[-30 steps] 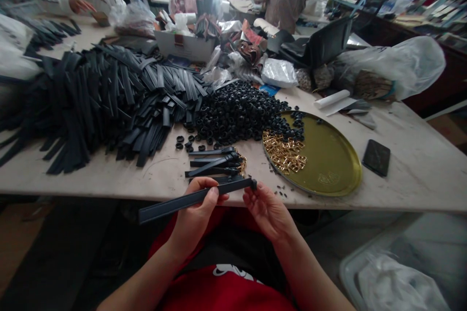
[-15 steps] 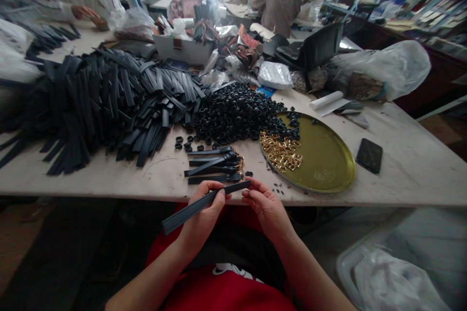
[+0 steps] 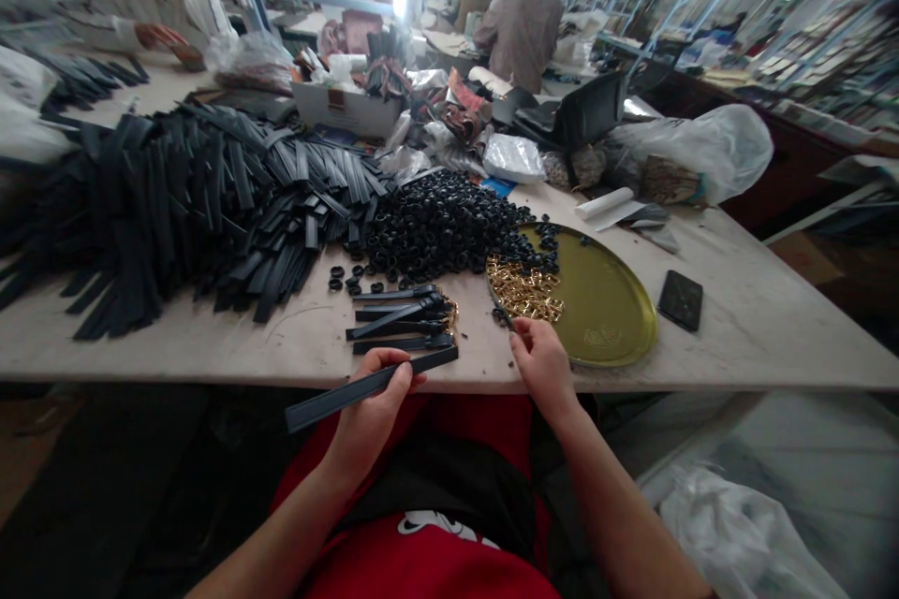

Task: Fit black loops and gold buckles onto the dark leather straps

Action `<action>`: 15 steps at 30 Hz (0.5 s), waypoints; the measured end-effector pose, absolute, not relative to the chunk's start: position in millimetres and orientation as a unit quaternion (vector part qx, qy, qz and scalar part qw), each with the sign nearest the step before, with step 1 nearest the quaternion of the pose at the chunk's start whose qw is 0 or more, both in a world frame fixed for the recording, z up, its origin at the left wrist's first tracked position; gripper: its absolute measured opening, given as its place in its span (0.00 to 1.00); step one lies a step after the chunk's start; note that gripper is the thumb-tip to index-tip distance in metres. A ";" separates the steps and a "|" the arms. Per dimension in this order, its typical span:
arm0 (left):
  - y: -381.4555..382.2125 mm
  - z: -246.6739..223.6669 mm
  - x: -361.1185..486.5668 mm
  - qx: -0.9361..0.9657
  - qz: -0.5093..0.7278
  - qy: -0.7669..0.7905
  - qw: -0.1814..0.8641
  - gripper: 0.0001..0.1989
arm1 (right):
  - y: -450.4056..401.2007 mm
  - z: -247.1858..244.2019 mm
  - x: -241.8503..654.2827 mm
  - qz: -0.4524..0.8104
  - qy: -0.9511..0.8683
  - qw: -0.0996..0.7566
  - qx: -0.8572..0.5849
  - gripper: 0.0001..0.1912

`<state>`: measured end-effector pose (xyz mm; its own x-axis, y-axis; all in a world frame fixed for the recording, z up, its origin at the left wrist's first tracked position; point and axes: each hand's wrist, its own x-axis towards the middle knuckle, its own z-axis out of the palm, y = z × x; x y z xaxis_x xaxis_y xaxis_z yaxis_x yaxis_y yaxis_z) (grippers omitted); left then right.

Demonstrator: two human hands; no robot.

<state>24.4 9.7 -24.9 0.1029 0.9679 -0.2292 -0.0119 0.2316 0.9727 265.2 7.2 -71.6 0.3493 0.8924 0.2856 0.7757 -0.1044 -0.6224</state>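
In the head view, the left hand is clamped on 1 dark strap, its thumb on top and its fingers underneath. The strap slants over the near edge of the table, its wider-looking end down to the left and its other end up to the right, just below the small group of straps with gold fittings.

The right hand is well apart from the left, at the near left rim of the round gold tray. Its thumb and index finger are close together; whether they pinch anything, I cannot tell.

Gold metal pieces lie in the left part of the tray. A pile of small black loops stands behind the group of straps and spills over the tray's far left rim. A big heap of dark straps covers the left of the table.

To the right of the tray lies 1 black phone. Farther back are 1 white box, 1 silvery packet and 1 clear plastic bag. At the upper left, a co-worker's hand is over another work surface.
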 end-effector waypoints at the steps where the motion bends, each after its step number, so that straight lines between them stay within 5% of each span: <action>1: 9.4 -23.8 24.7 0.459 0.420 0.522 0.584 0.09 | 14.1 -69.9 266.8 0.052 -0.590 0.322 -0.739 0.12; 7: 8.4 -20.6 22.6 0.458 0.435 0.520 0.575 0.09 | 51.1 -62.4 264.8 -0.001 -0.666 0.122 -0.736 0.09; 15: 7.5 -19.3 25.1 0.458 0.431 0.516 0.581 0.08 | 38.2 -68.6 254.0 0.065 -0.698 0.125 -0.702 0.08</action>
